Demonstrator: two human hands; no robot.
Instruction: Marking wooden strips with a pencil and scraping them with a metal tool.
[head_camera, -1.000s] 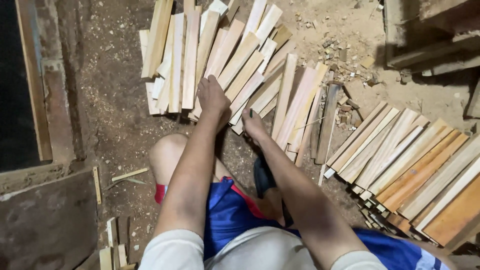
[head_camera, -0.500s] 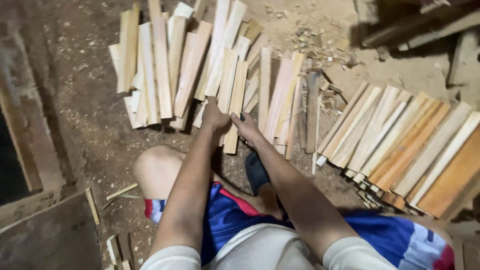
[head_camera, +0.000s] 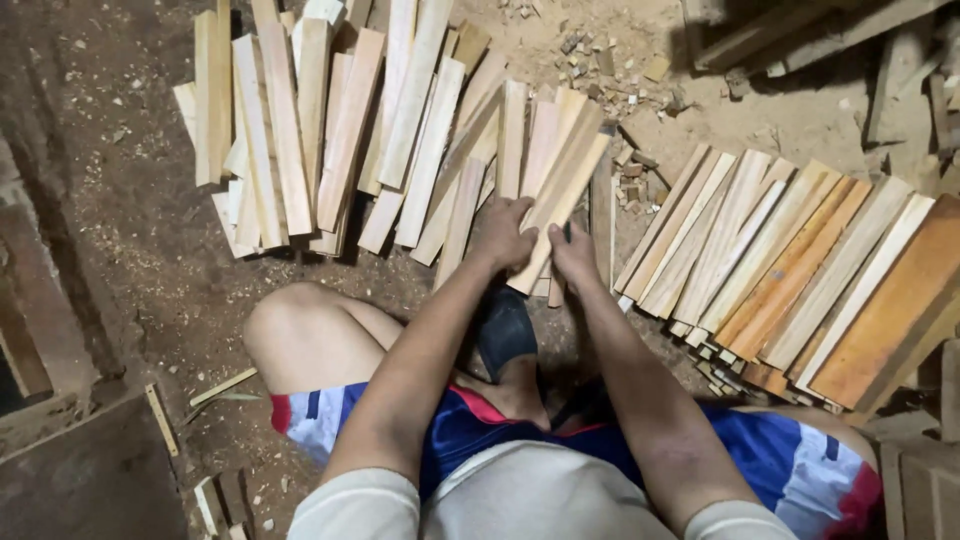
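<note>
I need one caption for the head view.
Both hands, left hand and right hand, grip pale flat wooden slats.

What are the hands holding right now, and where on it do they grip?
Both the left hand and right hand grip a small bundle of pale wooden slats at its near, lower end; the far end fans out above the loose pile.

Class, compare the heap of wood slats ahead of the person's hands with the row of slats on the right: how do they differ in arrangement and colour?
The heap of slats lies loose, pieces crossing and overlapping at varied angles; the row of slats lies side by side, all slanted one way. The heap is uniformly pale; the row includes several orange-brown pieces. Both hands, left hand and right hand, hold a few slats at the heap's edge, apart from the row. Both groups are flat, narrow wood strips on a dusty floor.
</note>
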